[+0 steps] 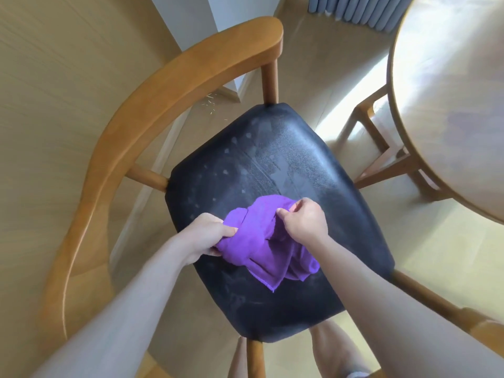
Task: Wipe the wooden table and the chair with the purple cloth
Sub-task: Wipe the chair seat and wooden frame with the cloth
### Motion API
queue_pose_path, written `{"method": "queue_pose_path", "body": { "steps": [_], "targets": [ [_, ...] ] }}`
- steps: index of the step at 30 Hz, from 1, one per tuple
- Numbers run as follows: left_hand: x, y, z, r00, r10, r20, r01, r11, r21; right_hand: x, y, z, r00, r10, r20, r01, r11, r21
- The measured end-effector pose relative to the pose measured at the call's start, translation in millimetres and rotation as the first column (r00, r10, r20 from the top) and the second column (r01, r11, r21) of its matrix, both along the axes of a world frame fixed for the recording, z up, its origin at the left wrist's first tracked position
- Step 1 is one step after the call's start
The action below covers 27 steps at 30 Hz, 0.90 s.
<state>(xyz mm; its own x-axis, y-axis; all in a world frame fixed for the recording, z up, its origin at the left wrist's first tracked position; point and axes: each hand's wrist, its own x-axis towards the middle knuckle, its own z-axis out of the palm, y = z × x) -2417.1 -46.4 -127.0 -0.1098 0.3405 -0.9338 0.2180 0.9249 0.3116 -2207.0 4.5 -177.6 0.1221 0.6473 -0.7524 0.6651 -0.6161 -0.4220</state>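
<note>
The purple cloth (261,241) hangs bunched above the black seat (272,165) of the wooden chair (152,99). My left hand (204,236) grips the cloth's left side. My right hand (302,219) pinches its upper right part with curled fingers. A loose corner of the cloth droops toward the seat's front. The seat shows pale dusty smears and spots toward its back. The round wooden table (447,105) stands at the right.
The chair's curved backrest and armrest wrap round the left and far side. The table's wooden legs (381,148) stand just right of the seat. A wall and white pillar lie behind, grey curtains at the top. My legs are below the seat's front edge.
</note>
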Motion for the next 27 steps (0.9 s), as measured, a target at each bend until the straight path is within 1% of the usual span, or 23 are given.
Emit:
{"method": "queue_pose_path", "body": {
  "steps": [1,2,3,5,7,9,11,12,13,14,16,17,18,19,20,22,24,25,27],
  "targets": [
    [-1.4,-1.2,-2.5,0.992,-0.083,-0.096,0.086,0.996,0.028,-2.4,0.9,0.7,0.999,-0.023,-0.027,0.023,1.000,0.013],
    [-2.9,-2.7,-3.8,0.978,-0.120,-0.173,0.132,0.990,0.059,-3.1,1.5,2.2,0.996,-0.060,-0.071,0.063,0.998,0.030],
    [-3.8,-4.0,-3.8,0.971,-0.104,-0.214,0.129,0.986,0.107,-2.4,2.3,5.0,0.985,-0.115,-0.127,0.122,0.991,0.048],
    [-6.1,-6.0,-1.5,0.973,0.017,-0.229,0.038,0.972,0.233,2.0,6.3,15.8,0.945,-0.237,-0.225,0.257,0.964,0.062],
    [-9.9,-2.2,5.4,0.961,0.143,-0.237,-0.054,0.936,0.347,8.1,15.7,30.3,0.887,-0.328,-0.324,0.355,0.935,0.024],
    [-17.1,6.9,17.1,0.945,0.224,-0.237,-0.098,0.889,0.448,16.4,31.9,48.9,0.864,-0.339,-0.373,0.370,0.929,0.015],
    [-28.1,19.9,33.2,0.930,0.291,-0.224,-0.124,0.823,0.554,23.9,53.8,74.3,0.815,-0.340,-0.469,0.405,0.913,0.042],
    [-33.8,26.2,43.6,0.926,0.332,-0.181,-0.160,0.777,0.609,27.5,65.2,89.3,0.768,-0.345,-0.540,0.442,0.896,0.055],
    [-38.7,32.5,55.4,0.918,0.383,-0.103,-0.226,0.718,0.659,31.3,75.3,104.2,0.706,-0.353,-0.614,0.488,0.871,0.060],
    [-43.0,38.0,66.7,0.898,0.440,0.009,-0.323,0.646,0.691,35.3,83.1,118.5,0.629,-0.362,-0.688,0.538,0.842,0.049],
    [-51.7,44.4,87.1,0.833,0.499,0.238,-0.503,0.504,0.702,44.1,89.6,143.2,0.475,-0.358,-0.804,0.605,0.796,0.003],
    [-55.9,43.4,94.3,0.818,0.493,0.297,-0.538,0.472,0.698,48.4,89.0,152.9,0.417,-0.347,-0.840,0.620,0.784,-0.016],
    [-59.1,40.0,100.3,0.817,0.476,0.324,-0.549,0.473,0.689,52.3,86.7,160.3,0.384,-0.338,-0.859,0.624,0.781,-0.028],
    [-62.5,34.4,104.0,0.831,0.452,0.325,-0.538,0.505,0.675,56.4,82.5,165.0,0.378,-0.336,-0.863,0.621,0.783,-0.032],
    [-64.9,27.9,106.6,0.848,0.422,0.321,-0.522,0.559,0.644,59.3,76.7,166.5,0.394,-0.348,-0.851,0.616,0.787,-0.037],
    [-66.2,13.9,109.1,0.904,0.323,0.281,-0.428,0.714,0.554,63.3,61.2,161.7,0.473,-0.383,-0.794,0.596,0.802,-0.032],
    [-60.5,-0.1,104.7,0.953,0.188,0.237,-0.272,0.876,0.398,64.5,42.5,150.2,0.555,-0.414,-0.722,0.578,0.816,-0.024],
    [-53.5,-7.1,99.4,0.969,0.127,0.210,-0.190,0.931,0.311,64.8,33.1,143.9,0.583,-0.423,-0.693,0.566,0.824,-0.027],
    [-33.3,-19.4,85.8,0.995,0.006,0.102,-0.022,0.988,0.151,63.2,16.0,134.2,0.643,-0.388,-0.660,0.501,0.865,-0.020]
  ]
}}
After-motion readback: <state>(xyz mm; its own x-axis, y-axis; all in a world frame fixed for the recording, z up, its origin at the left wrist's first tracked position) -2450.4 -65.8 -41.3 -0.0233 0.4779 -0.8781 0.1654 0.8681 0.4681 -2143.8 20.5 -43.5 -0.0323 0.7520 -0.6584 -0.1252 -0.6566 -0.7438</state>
